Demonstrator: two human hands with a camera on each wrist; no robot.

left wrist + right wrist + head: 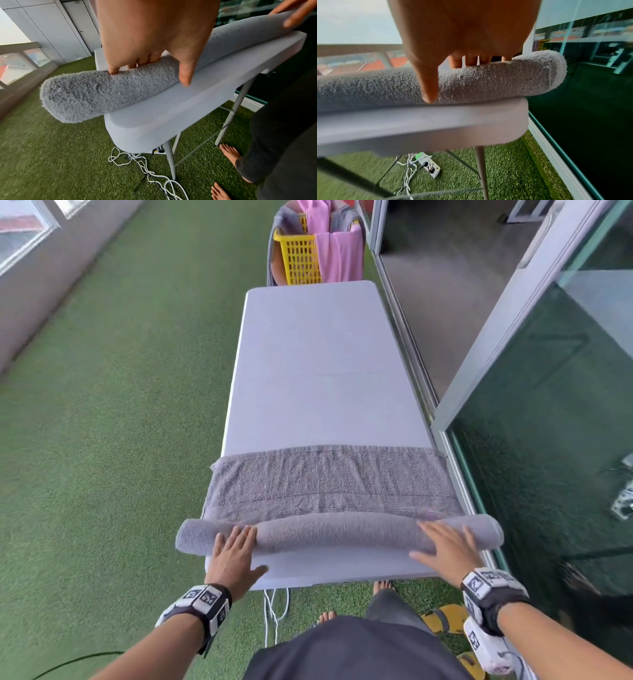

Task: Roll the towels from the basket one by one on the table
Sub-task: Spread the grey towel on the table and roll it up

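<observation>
**Towel [329, 484] half rolled at near table end**

Grey terry cloth, nubby pile; rolled portion a thick cylinder across white smooth-topped table [318, 354], both ends overhanging. Remainder flat, hemmed edge farthest. Left hand [233, 556] and right hand [445, 549] flat on roll, fingers extended, gripping nothing. Yellow lattice plastic basket [299, 258] beyond far end, pink cloth [337, 251] draped over it.

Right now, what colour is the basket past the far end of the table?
Yellow: the basket is a yellow plastic lattice with pink cloth draped over it, clearest in the head view.
</observation>
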